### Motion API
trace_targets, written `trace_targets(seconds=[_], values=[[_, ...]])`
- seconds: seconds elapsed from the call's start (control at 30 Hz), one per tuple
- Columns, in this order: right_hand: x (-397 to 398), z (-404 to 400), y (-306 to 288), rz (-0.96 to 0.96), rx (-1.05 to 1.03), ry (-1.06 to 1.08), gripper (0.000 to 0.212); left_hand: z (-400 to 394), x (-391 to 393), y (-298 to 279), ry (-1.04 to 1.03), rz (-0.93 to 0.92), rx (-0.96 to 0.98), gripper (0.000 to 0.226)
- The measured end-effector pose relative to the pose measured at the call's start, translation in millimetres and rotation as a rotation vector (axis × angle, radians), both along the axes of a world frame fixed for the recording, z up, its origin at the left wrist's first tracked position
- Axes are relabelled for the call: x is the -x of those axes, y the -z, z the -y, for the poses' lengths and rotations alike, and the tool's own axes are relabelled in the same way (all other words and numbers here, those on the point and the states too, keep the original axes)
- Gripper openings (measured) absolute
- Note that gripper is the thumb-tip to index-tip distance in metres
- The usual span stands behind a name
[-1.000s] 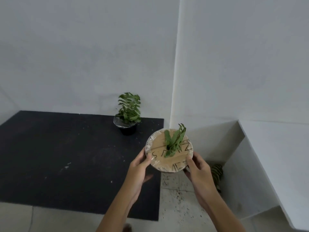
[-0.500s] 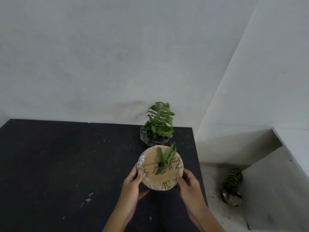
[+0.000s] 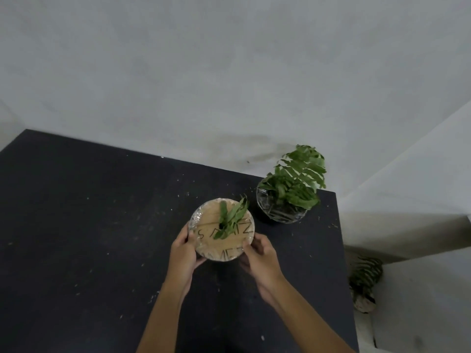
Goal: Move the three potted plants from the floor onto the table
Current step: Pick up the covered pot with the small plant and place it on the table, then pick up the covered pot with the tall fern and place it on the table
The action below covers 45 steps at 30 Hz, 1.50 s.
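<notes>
Cardboard-topped potted plant [image 3: 221, 229] in the tight grip of left hand [image 3: 184, 253] and right hand [image 3: 260, 258], above black table [image 3: 76, 225].

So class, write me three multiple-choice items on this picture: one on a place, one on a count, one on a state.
1. Where is the striped plant?
A. on the table
B. on the floor right of the table
C. in a hand

2. How many plants are in view?
A. two
B. three
C. four

3. The covered pot is:
A. held by both hands
B. tipped over
C. standing alone

Answers:
1 B, it sits below the table edge.
2 B, fern, covered pot, striped plant.
3 A, left hand and right hand clasp its rim.
</notes>
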State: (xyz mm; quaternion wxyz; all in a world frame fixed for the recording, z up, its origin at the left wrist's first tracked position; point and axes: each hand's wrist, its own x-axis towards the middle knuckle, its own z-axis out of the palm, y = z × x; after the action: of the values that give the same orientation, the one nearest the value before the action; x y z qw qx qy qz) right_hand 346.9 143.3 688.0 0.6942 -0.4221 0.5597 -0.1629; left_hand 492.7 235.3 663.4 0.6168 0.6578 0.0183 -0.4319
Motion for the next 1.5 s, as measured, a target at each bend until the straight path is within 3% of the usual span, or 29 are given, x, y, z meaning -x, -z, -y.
trace_targets(seconds=[0.3, 0.57, 0.7, 0.8, 0.87, 0.93, 1.03, 1.2, 1.33, 1.5], values=[[-67.7, 51.6, 10.6, 0.004, -0.017, 0.097, 0.035, 65.3, -64.4, 12.0, 0.036, 0.210, -0.008, 0.035], [-103.2, 90.9, 13.5, -0.010, -0.087, 0.222, 0.041, 105.2, -78.3, 19.9, -0.074, 0.196, -0.022, 0.032], [-99.6, 89.4, 22.0, -0.046, -0.019, 0.161, 0.046, 101.5, -77.3, 23.5, -0.093, 0.151, 0.030, 0.033], [-88.4, 84.8, 25.6, -0.046, -0.024, 0.079, 0.052, 88.7, -76.1, 24.6, -0.083, -0.002, 0.064, 0.036], [-75.3, 79.8, 26.0, -0.074, -0.024, -0.014, 0.053, 78.6, -68.3, 28.7, -0.087, -0.044, 0.014, 0.042], [-57.7, 72.4, 29.2, -0.143, 0.049, -0.132, 0.056, 67.2, -54.1, 36.0, -0.092, 0.044, -0.082, 0.045], [-22.9, 60.8, 33.4, -0.272, 0.173, -0.343, 0.061, 50.0, -23.1, 45.3, 0.072, 0.365, -0.282, 0.047], [53.3, 47.7, 42.7, -0.514, 0.422, -0.607, 0.065, 30.4, 41.2, 54.3, 0.610, 0.761, -0.488, 0.060], [121.4, 37.4, 44.3, -0.730, 0.515, -0.737, 0.066, 27.7, 94.7, 49.3, 0.938, 0.963, -0.664, 0.068], [219.0, 24.8, 42.0, -0.831, 0.537, -0.769, 0.067, 40.6, 174.5, 35.3, 1.114, 1.041, -0.725, 0.068]])
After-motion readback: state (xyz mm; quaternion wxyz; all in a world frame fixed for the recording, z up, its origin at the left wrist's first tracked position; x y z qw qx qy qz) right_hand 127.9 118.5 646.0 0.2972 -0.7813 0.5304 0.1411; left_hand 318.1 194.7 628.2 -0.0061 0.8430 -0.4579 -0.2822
